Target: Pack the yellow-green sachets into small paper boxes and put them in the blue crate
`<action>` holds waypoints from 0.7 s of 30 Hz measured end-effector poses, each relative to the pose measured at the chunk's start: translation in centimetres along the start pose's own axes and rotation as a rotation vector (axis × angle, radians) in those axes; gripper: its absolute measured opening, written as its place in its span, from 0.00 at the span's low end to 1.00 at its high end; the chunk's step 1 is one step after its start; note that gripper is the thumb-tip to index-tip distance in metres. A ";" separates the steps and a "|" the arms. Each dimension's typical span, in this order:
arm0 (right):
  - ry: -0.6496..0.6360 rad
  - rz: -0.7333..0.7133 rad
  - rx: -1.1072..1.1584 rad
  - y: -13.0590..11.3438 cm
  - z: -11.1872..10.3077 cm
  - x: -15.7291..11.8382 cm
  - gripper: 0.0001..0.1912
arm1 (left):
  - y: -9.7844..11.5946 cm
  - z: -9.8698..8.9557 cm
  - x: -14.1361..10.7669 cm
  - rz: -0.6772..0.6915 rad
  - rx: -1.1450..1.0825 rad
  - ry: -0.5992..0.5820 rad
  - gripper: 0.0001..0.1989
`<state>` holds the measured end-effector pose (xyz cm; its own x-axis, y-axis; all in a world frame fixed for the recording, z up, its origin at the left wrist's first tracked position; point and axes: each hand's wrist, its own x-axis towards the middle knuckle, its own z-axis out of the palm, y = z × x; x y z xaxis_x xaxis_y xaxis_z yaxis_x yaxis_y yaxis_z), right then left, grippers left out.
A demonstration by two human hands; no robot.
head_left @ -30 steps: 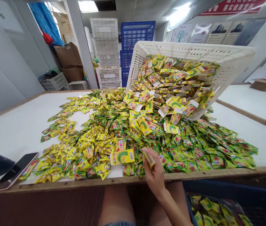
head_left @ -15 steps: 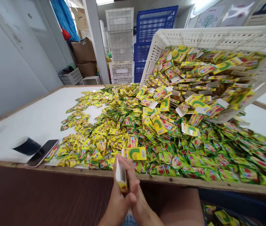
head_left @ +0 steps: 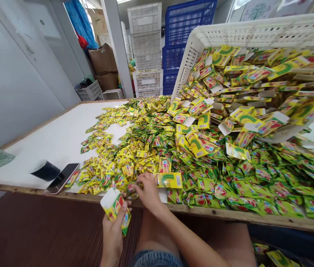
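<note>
My left hand (head_left: 115,226) grips a small yellow-green carton (head_left: 118,205) in front of the table edge; its white end flap stands up at the top. My right hand (head_left: 148,193) is at the near edge of the heap, its fingers closed on a small sachet (head_left: 131,187) that they partly hide. Beside that hand a yellow carton (head_left: 169,180) lies flat on the sachets. Yellow sachets (head_left: 98,172) spread to the left of it, and green sachets (head_left: 237,185) cover the right side.
A white basket (head_left: 186,63) full of yellow cartons tips toward the heap. A dark cup (head_left: 45,170) and a phone (head_left: 62,180) lie at the left. Stacked white crates (head_left: 147,48) and blue crates (head_left: 173,40) stand behind. A wooden rim (head_left: 214,212) borders the table.
My hands were together around the carton and have parted. The left has moved left with the carton, tilting it; the right has reached up to the sachets. The view has shifted slightly.
</note>
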<state>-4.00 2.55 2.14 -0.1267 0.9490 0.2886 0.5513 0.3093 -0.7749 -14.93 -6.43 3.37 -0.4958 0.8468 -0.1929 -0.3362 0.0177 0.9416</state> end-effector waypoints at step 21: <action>0.291 0.205 0.039 5.1 -5.6 -4.0 0.10 | 1.7 3.8 2.6 -0.418 0.093 -0.518 0.22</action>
<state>3.94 -0.04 0.22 0.2263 0.9362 0.2689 0.5081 0.1221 -0.8526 -13.72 -2.18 5.48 0.1169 0.9039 -0.4116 -0.3344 0.4260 0.8406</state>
